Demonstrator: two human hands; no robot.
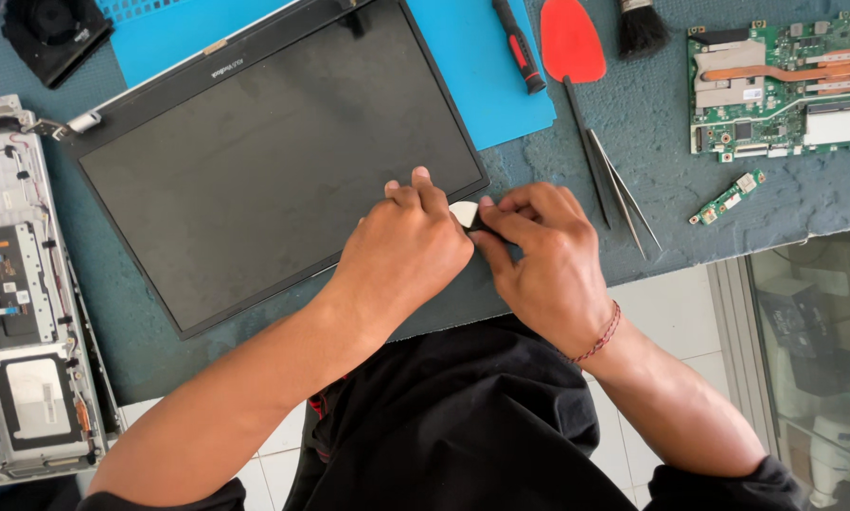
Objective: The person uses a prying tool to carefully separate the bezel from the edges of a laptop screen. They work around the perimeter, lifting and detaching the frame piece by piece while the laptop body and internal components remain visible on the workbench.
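A detached laptop screen panel (274, 161) with a black bezel lies tilted on the grey-green worktop. At its lower right corner, my left hand (408, 248) rests with fingers curled against the bezel edge. My right hand (543, 251) pinches a small white pick (464, 214) between thumb and fingers, its tip at the panel's corner. The two hands touch each other around the pick.
An open laptop base (27, 312) lies at the left edge. A green circuit board (785, 85) and a small board (728, 197) sit at right. Tweezers (624, 194), a red spudger (572, 43), a screwdriver (520, 43), a brush (641, 26) and a blue mat (482, 76) lie behind.
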